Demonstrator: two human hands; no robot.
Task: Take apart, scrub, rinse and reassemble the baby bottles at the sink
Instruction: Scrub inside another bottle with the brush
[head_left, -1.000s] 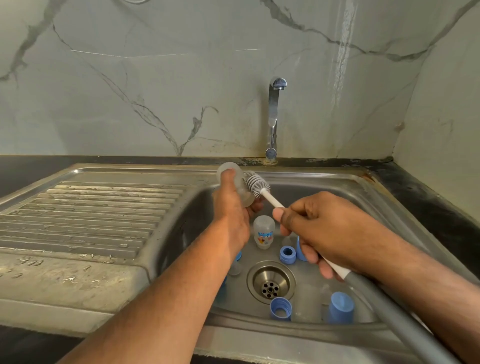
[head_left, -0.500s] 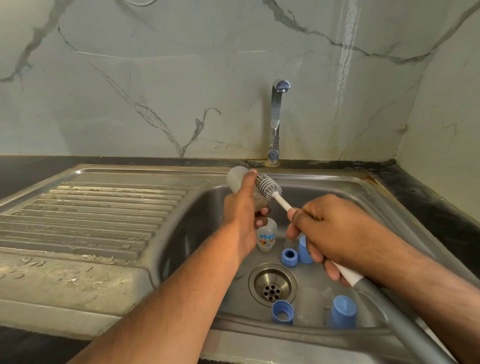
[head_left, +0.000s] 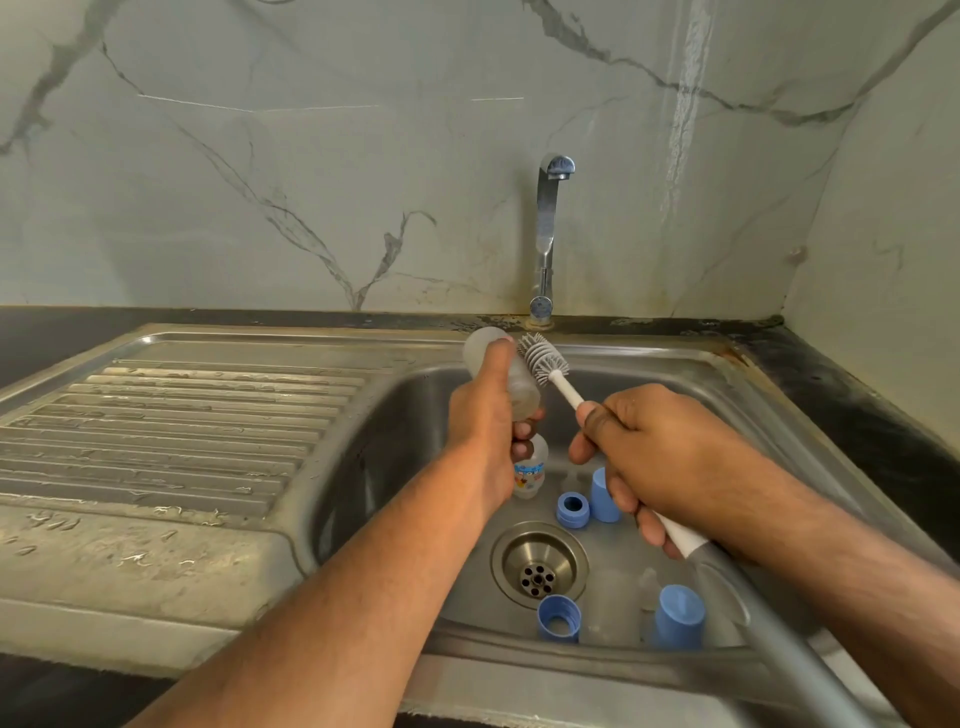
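Sink (head_left: 395, 415) unchanged; brush (head_left: 543, 358) now outside bottle (head_left: 498, 374).

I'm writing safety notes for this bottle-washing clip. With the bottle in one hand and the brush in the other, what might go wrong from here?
1. The left hand grips a wet frosted bottle above the sink; it may slip and drop onto the parts below.
2. The brush rubs the bottle's outside; its bristles may flick water.
3. Loose blue caps lie near the drain.
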